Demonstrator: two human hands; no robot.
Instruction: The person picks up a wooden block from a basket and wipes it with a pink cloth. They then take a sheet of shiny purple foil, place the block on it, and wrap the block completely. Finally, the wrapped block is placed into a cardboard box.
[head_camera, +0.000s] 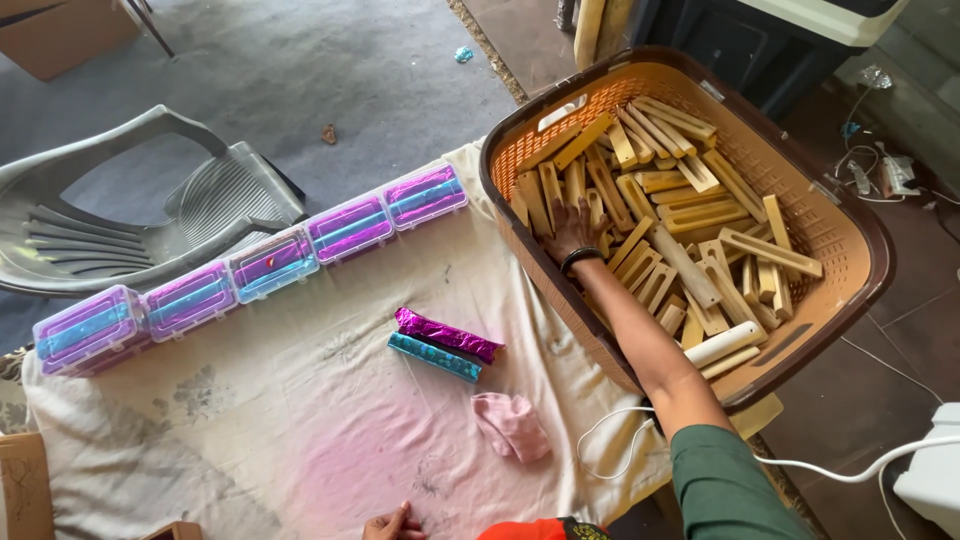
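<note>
My right hand (575, 228) reaches into a brown and orange plastic basket (850, 205) and lies, fingers spread, on a heap of pale wooden pieces (690, 205). A dark band is on that wrist. A white cylinder (722, 344) lies among the wood near the basket's front wall. Only part of my left hand (395, 522) shows at the bottom edge, resting on a stained white cloth (300, 420) with nothing seen in it. On the cloth lie a magenta foil-wrapped stick (447, 335), a teal foil-wrapped stick (434, 357) beside it, and a crumpled pink cloth (512, 425).
A row of several clear purple-lidded plastic boxes (270, 262) lines the cloth's far edge. A grey plastic chair (120, 220) stands behind them. A white cable (610, 440) loops by the basket toward a white appliance (935, 470). A cardboard box (60, 35) sits far left.
</note>
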